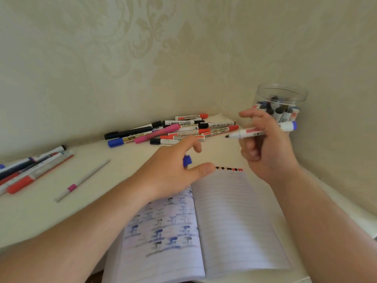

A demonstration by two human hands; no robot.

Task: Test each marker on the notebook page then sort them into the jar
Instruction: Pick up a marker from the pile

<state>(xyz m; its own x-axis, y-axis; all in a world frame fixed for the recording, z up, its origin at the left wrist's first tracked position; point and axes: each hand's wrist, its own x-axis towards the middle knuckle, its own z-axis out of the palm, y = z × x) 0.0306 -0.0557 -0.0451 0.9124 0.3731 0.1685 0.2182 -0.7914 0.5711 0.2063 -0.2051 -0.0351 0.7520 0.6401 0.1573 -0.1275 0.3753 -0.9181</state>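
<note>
A: What is the right hand (265, 144) doing?

B: It grips an uncapped marker (263, 131) in the right-centre of the frame, fingers curled round the white barrel. The dark tip points left, and the blue end sticks out to the right, in front of the jar (280, 103).

A: And the left hand (173, 166)?

B: It sits in the middle of the frame, above the top edge of the notebook (224, 221). Its fingers pinch a small blue cap (187, 160); the thumb stretches right towards a row of small dark and red marks (228, 169) at the top of the right page.

A: Where is the jar?

B: Upper right, in the corner against the wall: clear, open at the top, with several markers standing inside.

A: The notebook?

B: It lies open at the bottom centre. The left page carries rows of blue and black test marks; the right page is lined and nearly blank below that top row.

A: Other markers?

B: A loose pile (173, 130) lies against the wall in the centre, in red, black, blue and pink. Another cluster (30, 168) is at the left edge, and a thin grey pen with a pink band (81, 181) lies alone on the desk (51, 217) beside it.
</note>
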